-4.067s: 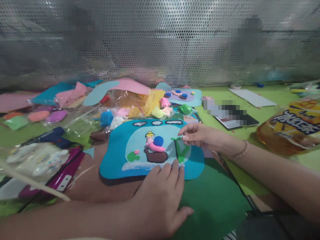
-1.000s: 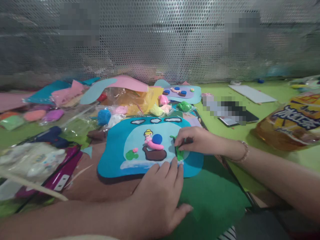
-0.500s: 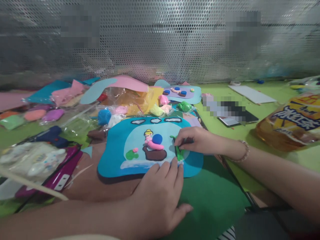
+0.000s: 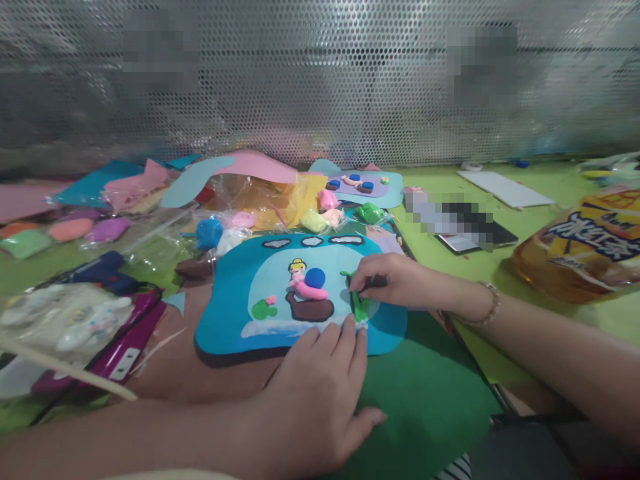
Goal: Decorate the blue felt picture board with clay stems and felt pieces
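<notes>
A blue paper picture [image 4: 220, 313] lies in front of me with clay shapes on it. Among them are a pink figure with yellow hair [image 4: 305, 283], a blue ball [image 4: 315, 278], a dark brown boat-like shape [image 4: 313, 309] and a green lump with a pink flower [image 4: 264, 309]. At the picture's right side, my right hand [image 4: 393, 280] pinches a green clay strip [image 4: 358, 308], its fingertips pressed close together on the upper part. My left hand [image 4: 325, 393] rests flat over the lower edge, fingers stretched out and touching the paper near the strip's lower end.
Bagged clay lumps [image 4: 209, 232] and paper scraps lie behind the picture. Left are a glue gun [image 4: 100, 272] and a magenta case [image 4: 115, 353]. On the right stand a tea bottle [image 4: 580, 247] and a phone-like device [image 4: 480, 227]. A perforated metal panel [image 4: 320, 80] closes the back.
</notes>
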Available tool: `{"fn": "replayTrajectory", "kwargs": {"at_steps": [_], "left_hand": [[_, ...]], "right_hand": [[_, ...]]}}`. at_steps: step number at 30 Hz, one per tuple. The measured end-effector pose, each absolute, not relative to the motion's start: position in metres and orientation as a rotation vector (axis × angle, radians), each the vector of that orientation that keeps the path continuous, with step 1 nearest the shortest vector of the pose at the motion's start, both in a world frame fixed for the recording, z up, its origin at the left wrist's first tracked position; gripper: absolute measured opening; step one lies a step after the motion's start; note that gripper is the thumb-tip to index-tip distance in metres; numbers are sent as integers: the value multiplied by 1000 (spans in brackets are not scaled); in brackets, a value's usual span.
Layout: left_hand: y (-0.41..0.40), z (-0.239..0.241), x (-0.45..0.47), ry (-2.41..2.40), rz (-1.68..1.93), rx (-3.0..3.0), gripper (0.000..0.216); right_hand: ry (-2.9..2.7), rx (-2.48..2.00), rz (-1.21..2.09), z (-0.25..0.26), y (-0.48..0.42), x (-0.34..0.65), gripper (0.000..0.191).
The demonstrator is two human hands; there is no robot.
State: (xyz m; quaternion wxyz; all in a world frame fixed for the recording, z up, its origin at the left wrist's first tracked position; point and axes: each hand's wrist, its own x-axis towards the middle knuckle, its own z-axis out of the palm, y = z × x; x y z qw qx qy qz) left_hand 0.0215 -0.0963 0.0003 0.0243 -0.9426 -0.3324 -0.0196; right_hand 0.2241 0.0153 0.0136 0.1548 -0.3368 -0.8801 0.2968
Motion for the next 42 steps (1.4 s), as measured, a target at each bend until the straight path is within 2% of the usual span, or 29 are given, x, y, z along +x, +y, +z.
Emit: {"fn": "replayTrajectory", "kwargs": {"at_steps": [30,37,42], "left_hand": [[-97,2,21,-1042,-52,-2944,67],[-96,0,21,-1044,-57,-2944,67],[-98,0,21,-1044,-55,-2947,67]], "right_hand": [[-2534,-955,823,15,15,224,13],[-2557,-943,771,16,16,226,21],[-2547,-962,736,14,17,226,20]]}}
